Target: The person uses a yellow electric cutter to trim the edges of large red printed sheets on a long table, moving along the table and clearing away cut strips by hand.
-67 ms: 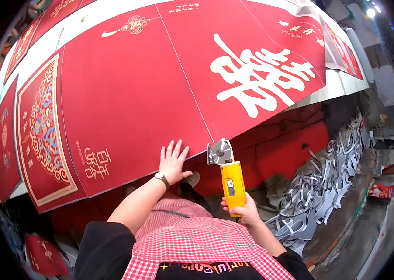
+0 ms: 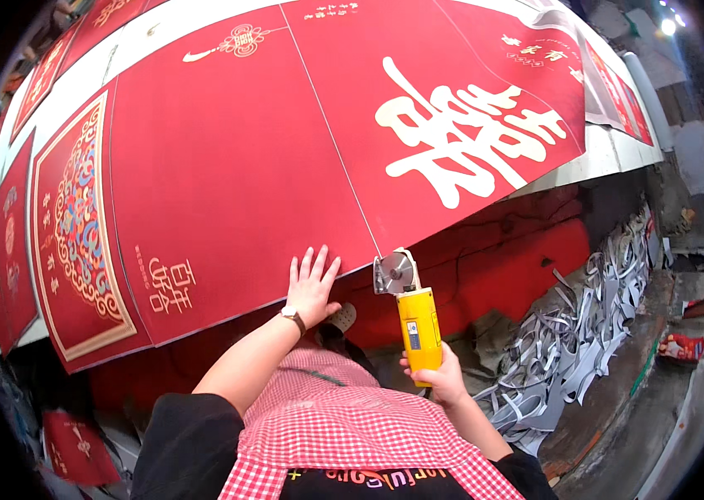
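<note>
A large red printed sheet [image 2: 227, 192] with pale gold lettering lies across the table, and a thin white line runs over it down to its near edge. My left hand [image 2: 312, 287] rests flat on that edge, fingers spread, a watch on the wrist. To its right, my right hand [image 2: 439, 375] is wrapped round the lower body of a yellow electric rotary cutter [image 2: 420, 329]. The cutter's round metal blade is at the sheet's near edge, close to the end of the white line. Whether the blade touches the sheet, I cannot tell.
Grey-white offcut strips [image 2: 569, 350] are heaped on the floor to the right. Red material [image 2: 527, 258] lies below the table edge. More red printed sheets [image 2: 10, 242] are at the far left, and a white roll [image 2: 648, 100] stands at the table's right end.
The view has shifted very slightly. Both hands and the cutter hold nearly the same places against the sheet.
</note>
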The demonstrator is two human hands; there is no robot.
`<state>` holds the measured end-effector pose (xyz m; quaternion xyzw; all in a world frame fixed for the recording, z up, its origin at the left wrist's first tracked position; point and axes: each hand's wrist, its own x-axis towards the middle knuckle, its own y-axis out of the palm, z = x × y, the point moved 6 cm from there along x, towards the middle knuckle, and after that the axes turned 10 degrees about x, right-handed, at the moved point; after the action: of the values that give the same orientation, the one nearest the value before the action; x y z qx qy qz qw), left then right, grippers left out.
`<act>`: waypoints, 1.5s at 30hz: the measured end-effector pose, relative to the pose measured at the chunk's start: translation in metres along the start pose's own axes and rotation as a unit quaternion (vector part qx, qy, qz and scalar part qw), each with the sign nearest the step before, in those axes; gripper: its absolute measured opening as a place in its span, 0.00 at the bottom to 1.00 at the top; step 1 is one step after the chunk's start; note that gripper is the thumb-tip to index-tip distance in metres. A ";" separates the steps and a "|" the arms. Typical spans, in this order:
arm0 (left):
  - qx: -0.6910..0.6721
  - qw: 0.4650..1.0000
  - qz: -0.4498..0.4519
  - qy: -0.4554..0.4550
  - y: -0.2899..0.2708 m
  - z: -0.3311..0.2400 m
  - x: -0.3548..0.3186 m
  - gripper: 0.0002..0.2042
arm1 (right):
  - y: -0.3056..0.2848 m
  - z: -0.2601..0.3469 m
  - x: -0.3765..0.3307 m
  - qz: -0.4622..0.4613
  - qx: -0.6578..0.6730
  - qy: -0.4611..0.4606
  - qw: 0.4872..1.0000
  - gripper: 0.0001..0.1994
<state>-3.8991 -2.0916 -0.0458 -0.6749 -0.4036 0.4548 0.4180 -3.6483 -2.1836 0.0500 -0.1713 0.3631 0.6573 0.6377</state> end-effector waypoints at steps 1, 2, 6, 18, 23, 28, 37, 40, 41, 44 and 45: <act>0.038 0.999 -0.016 -0.010 0.001 -0.010 0.005 0.36 | -0.016 0.006 -0.001 -0.024 -0.065 -0.021 0.997 0.31; 0.073 0.997 -0.010 -0.012 0.006 -0.017 0.010 0.35 | -0.030 0.009 -0.002 -0.056 -0.120 -0.036 0.991 0.31; 0.123 0.991 -0.019 -0.045 0.021 -0.017 0.031 0.37 | -0.052 0.017 0.005 -0.075 -0.225 -0.091 0.967 0.31; 0.109 0.992 0.030 -0.060 0.027 -0.018 0.041 0.34 | -0.018 0.018 0.021 -0.121 -0.372 -0.108 0.914 0.30; 0.126 0.990 0.022 -0.056 0.023 -0.020 0.041 0.34 | -0.005 0.027 0.027 -0.138 -0.405 -0.132 0.894 0.30; 0.128 0.990 0.029 -0.055 0.020 -0.019 0.040 0.35 | 0.006 0.036 0.037 -0.129 -0.401 -0.157 0.893 0.30; 0.102 0.993 0.038 -0.033 0.009 -0.018 0.038 0.33 | 0.026 0.041 0.084 -0.128 -0.359 -0.151 0.912 0.30; 0.069 0.996 0.035 -0.033 0.004 -0.016 0.037 0.34 | 0.035 0.045 0.102 -0.135 -0.345 -0.154 0.916 0.29; 0.051 0.997 0.036 -0.034 0.003 -0.016 0.037 0.34 | 0.038 0.047 0.108 -0.138 -0.334 -0.160 0.919 0.28; 0.064 0.997 0.026 -0.027 0.001 -0.014 0.036 0.33 | 0.045 0.053 0.129 -0.133 -0.344 -0.153 0.917 0.29; 0.064 0.998 0.015 -0.023 0.000 -0.014 0.037 0.33 | 0.047 0.054 0.137 -0.133 -0.352 -0.152 0.914 0.29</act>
<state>-3.8763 -2.0604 -0.0525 -0.6426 -0.3728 0.5011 0.4439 -3.6987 -2.0440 0.0045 -0.3296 -0.0196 0.6700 0.6649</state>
